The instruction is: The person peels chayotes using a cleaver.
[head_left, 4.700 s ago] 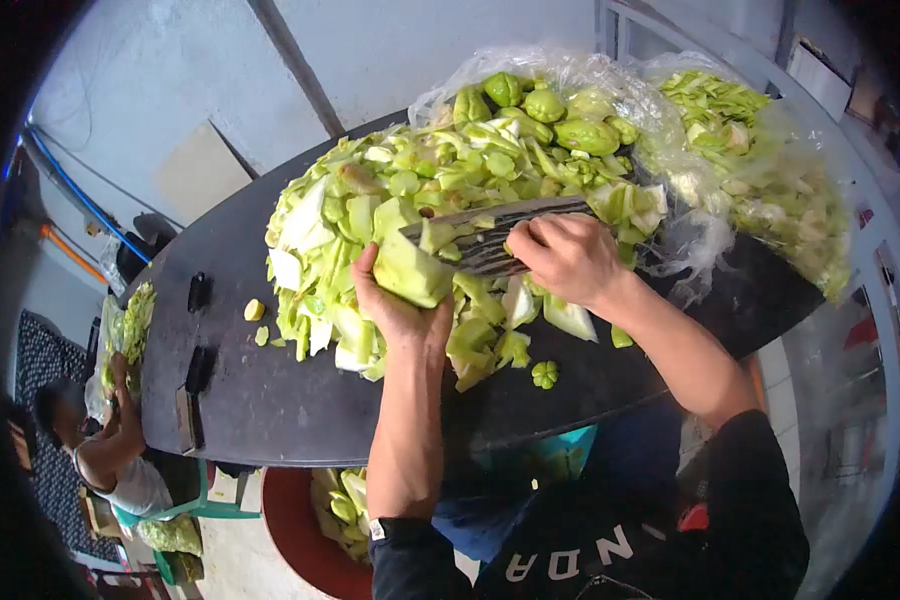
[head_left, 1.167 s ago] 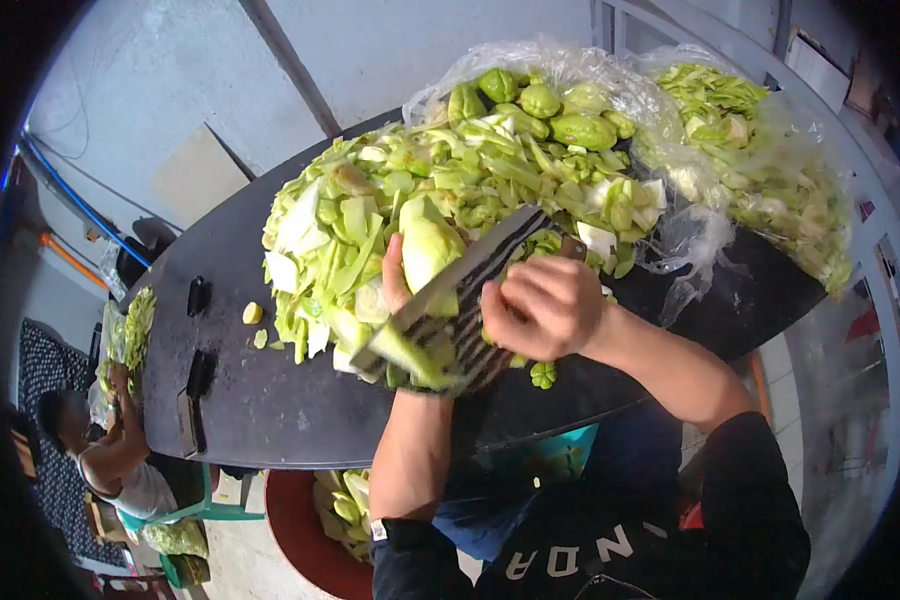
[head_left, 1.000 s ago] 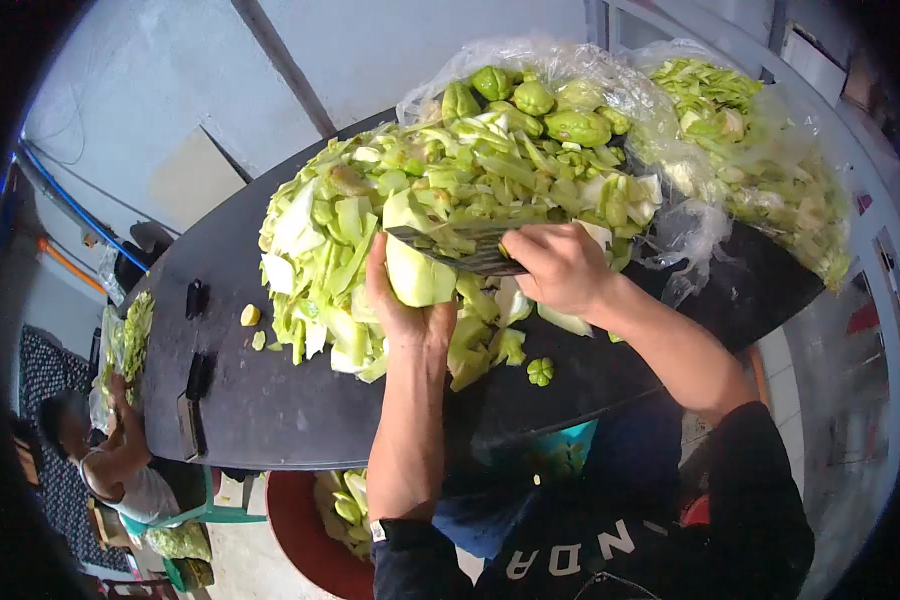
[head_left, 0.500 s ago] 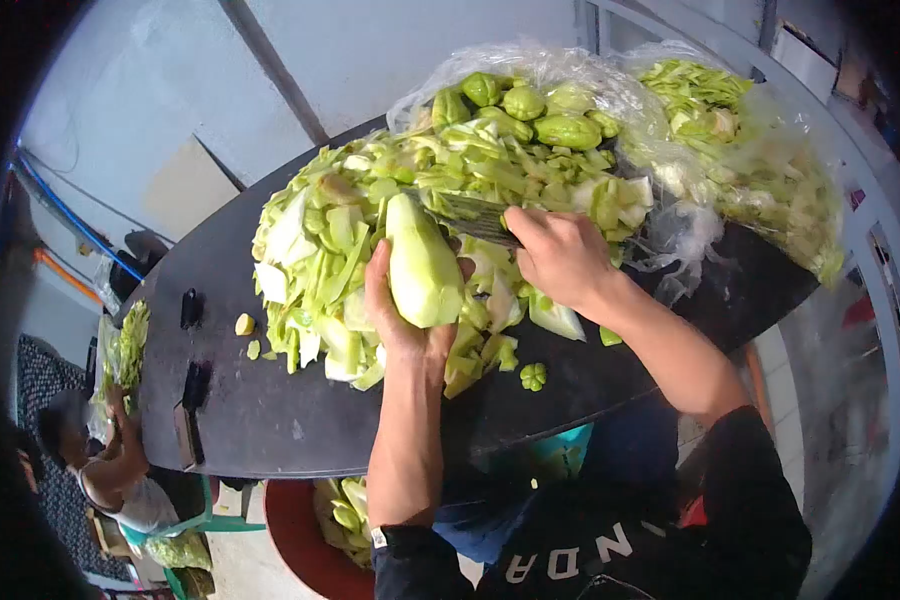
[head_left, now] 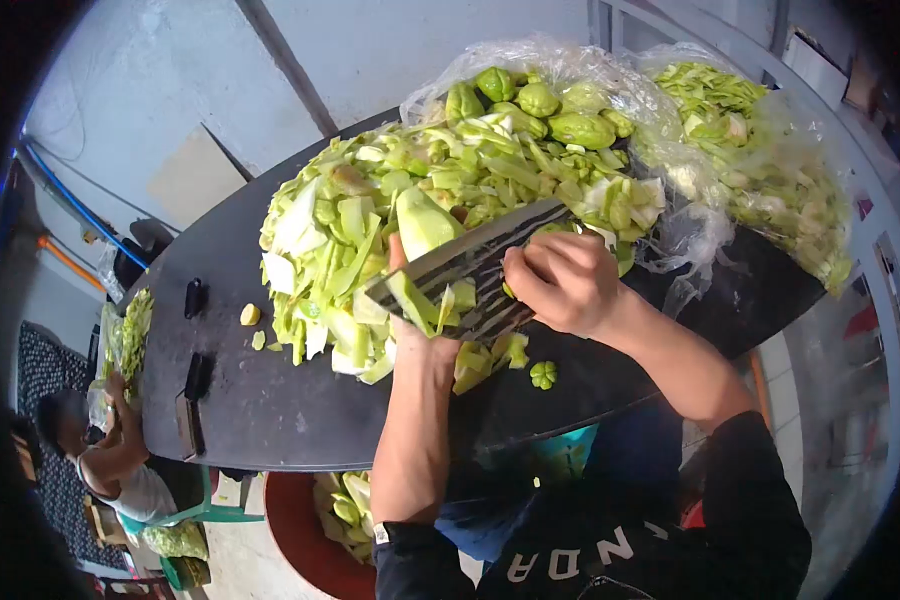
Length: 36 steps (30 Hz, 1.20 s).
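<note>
My left hand [head_left: 420, 344] is wrapped around a peeled, pale green chayote [head_left: 426, 220], held upright above a pile of peelings [head_left: 335, 225]. Most of the left fingers are hidden behind a broad knife [head_left: 498, 268]. My right hand [head_left: 567, 280] is closed on the knife's handle, which its fingers cover. The blade, striped light and dark, lies slanted across the chayote's lower part. A strip of green peel [head_left: 413, 302] clings to the blade's face. A small green chayote piece [head_left: 543, 375] rests on the dark table [head_left: 300, 425] below the right hand.
Whole chayotes [head_left: 582, 130] lie in a clear plastic bag at the back. To the right, another plastic bag [head_left: 785, 190] holds cut green pieces. A red tub [head_left: 295, 540] stands below the table edge. Another person [head_left: 120, 465] sits at the far left.
The knife has come down and toward me, from the chayote's top to across its lower part. My right hand has lowered slightly. A peel strip now shows on the blade.
</note>
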Available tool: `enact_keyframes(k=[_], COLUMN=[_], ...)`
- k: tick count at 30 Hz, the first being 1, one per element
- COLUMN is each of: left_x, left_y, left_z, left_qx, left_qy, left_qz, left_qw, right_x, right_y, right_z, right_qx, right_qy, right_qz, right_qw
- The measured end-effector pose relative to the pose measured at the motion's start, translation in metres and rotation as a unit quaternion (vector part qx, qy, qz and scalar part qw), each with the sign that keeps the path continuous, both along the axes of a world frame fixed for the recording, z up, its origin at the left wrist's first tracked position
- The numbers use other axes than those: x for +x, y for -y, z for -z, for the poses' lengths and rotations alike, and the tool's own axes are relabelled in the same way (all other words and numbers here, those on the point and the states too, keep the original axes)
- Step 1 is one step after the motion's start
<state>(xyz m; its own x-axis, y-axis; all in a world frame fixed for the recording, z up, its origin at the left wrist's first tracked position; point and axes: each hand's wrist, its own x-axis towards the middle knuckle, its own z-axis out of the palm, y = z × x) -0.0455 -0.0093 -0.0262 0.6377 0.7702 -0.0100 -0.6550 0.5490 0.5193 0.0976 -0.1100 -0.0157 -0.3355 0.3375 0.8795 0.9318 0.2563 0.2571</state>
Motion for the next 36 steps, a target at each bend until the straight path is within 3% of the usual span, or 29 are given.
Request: enact_keyframes(k=[2, 3, 7, 13, 16, 20, 21, 22, 24, 28, 32, 34, 36], left_x=[-0.006, -0.004, -0.006, -0.005, -0.002, 0.000, -0.003, -0.006, -0.011, -0.008, 0.002, 0.002, -0.006], left_y=[-0.003, -0.003, 0.006, 0.017, 0.002, 0.012, 0.006, 0.003, 0.001, -0.001, 0.015, 0.013, 0.009], left_z=[-0.001, 0.001, -0.004, -0.006, -0.005, -0.021, -0.012, -0.009, -0.009, -0.006, -0.023, -0.024, -0.013], left_qx=[-0.018, -0.004, -0.014, 0.081, -0.026, -0.007, -0.001, 0.005, -0.035, -0.014, -0.068, -0.065, -0.016], left_qy=[0.050, -0.001, -0.001, -0.014, -0.042, 0.015, -0.012, -0.042, 0.006, 0.003, 0.010, 0.016, -0.030], left_qz=[0.064, 0.025, 0.001, -0.097, -0.055, -0.042, -0.044, -0.047, 0.007, -0.006, -0.063, -0.075, -0.020], left_qw=[0.997, 1.000, 1.000, 0.992, 0.997, 0.999, 0.999, 0.998, 0.999, 1.000, 0.996, 0.995, 0.999], right_x=[-0.005, -0.009, -0.019, -0.021, -0.004, 0.010, 0.005, 0.000, -0.014, -0.025, 0.011, 0.014, 0.003], right_y=[0.004, 0.003, 0.002, 0.004, -0.006, -0.002, 0.004, 0.001, 0.003, 0.002, -0.014, -0.007, 0.004], right_z=[0.001, 0.004, 0.006, 0.004, 0.010, 0.002, 0.002, 0.003, 0.001, 0.005, 0.012, 0.009, 0.005], right_qx=[0.009, 0.006, 0.009, -0.021, -0.075, -0.066, -0.085, -0.020, -0.005, -0.001, -0.135, -0.083, -0.076], right_qy=[0.026, 0.025, 0.041, 0.053, -0.035, -0.055, -0.044, -0.012, 0.033, 0.043, -0.115, -0.078, -0.040], right_qz=[0.001, -0.024, -0.004, -0.014, 0.007, 0.001, -0.008, -0.032, -0.050, -0.036, 0.042, 0.010, -0.013], right_qw=[1.000, 0.999, 0.999, 0.998, 0.997, 0.996, 0.995, 0.999, 0.998, 0.998, 0.983, 0.993, 0.996])
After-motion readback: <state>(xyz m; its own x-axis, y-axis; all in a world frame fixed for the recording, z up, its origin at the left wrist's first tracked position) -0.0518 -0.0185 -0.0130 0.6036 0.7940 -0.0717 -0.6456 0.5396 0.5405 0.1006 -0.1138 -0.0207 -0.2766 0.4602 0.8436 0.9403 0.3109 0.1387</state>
